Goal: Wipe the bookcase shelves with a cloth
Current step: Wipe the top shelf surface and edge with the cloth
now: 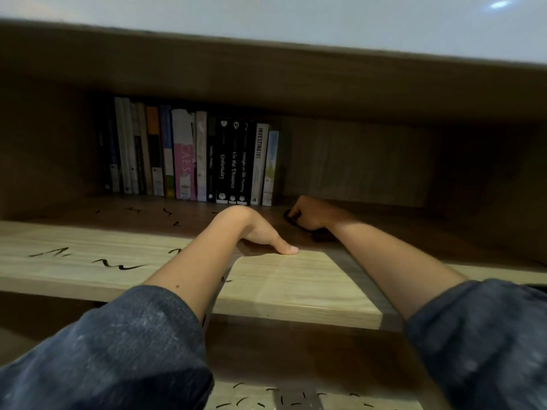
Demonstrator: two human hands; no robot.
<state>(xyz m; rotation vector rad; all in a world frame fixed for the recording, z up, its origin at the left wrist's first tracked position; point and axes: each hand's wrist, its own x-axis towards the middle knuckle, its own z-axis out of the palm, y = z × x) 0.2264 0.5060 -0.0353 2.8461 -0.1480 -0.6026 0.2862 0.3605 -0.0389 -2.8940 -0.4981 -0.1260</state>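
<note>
My right hand [310,216] is just right of the row of books [189,155], its grip clamped round a dark cloth [321,234] that lies on the shelf [296,288]. My left hand [260,232] rests in front of the books, grip apart, fingers straight on the wood. Spines read "INVESTING 101", "Unbirthday", "Go the Distance" and "Straight on Till Morning". Black scribbles [118,264] mark the shelf before the books.

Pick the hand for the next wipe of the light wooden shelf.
Right. The right hand grips the dark cloth on the light wooden shelf near the upright books; the left hand rests on it, holding nothing.
</note>
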